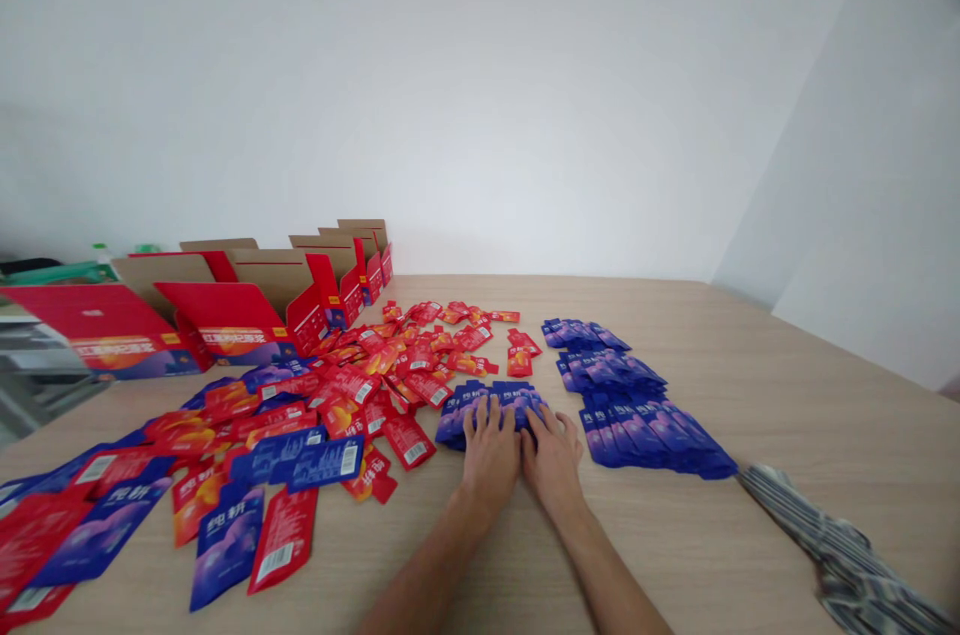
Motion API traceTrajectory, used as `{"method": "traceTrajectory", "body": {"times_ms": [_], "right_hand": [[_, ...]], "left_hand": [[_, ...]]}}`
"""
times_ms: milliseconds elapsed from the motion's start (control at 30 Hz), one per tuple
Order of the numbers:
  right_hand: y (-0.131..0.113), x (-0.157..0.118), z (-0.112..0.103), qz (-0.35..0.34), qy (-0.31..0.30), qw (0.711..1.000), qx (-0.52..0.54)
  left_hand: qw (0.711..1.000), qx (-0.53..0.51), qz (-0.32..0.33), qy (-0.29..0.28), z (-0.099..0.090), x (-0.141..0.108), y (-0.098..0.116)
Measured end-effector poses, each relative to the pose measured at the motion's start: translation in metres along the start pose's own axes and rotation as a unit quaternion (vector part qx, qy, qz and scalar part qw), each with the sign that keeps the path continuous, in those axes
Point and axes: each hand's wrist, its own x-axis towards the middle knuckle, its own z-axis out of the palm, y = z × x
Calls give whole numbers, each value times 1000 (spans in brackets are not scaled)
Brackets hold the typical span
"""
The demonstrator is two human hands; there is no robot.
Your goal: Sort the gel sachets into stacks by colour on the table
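A row of overlapping blue-purple pouches point(459, 412) lies in the middle of the table, directly under my fingertips. My left hand point(491, 443) rests on its near side, fingers stretched out and slightly apart. Beside it, my right hand point(553, 450) touches the right end of the same row with extended fingers, and the two thumbs lie close together. My palms hide part of these pouches. To the right, more blue pouches point(649, 430) are fanned out in overlapping groups. Left of my hands spreads a loose heap of red pouches point(409, 440).
Open red cardboard boxes point(240, 315) stand in a line at the back left. Blue pouches point(229, 545) mix with red ones at the front left. A striped cloth point(832, 545) lies at the right front of the wooden table point(787, 395). A white wall is behind.
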Motion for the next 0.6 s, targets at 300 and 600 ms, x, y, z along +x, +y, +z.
{"method": "traceTrajectory", "body": {"times_ms": [300,600], "right_hand": [[-44,-19,-4,-104,35,994,10],[-115,-44,16,-195,-4,978,67]], "left_hand": [[998,24,-49,23,-34,-35,-35],[980,92,-170,54,-57,-72,-96]]}}
